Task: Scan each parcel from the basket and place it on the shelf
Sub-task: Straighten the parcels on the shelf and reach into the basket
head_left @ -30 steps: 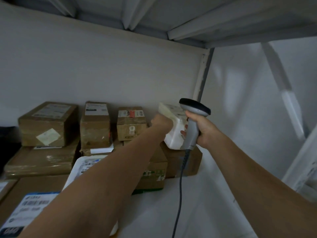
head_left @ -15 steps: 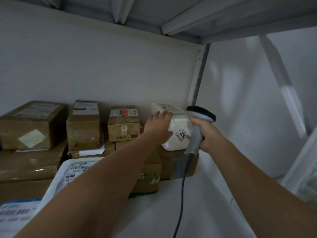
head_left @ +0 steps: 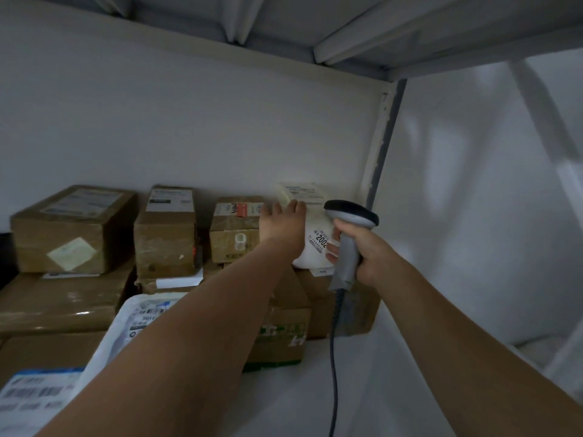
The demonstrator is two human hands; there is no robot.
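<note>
Soft white plastic parcel (head_left: 315, 228) sat atop brown cardboard boxes (head_left: 318, 288) on the white metal shelf (head_left: 315, 392), just left of the grey corner post (head_left: 383, 146). Left hand (head_left: 280, 230) lay flat-fingered against it; right hand (head_left: 370, 258), also left of the post, gripped the grey corded scanner (head_left: 348, 225). Placing looked nearly done; basket unseen, remainder unknown.

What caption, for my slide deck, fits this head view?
Left hand rests on white soft parcel atop brown cardboard box; right hand grips grey corded barcode scanner.

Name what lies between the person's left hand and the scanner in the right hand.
The white parcel labelled 2002, shown in the head view; the left hand touches it.
</note>
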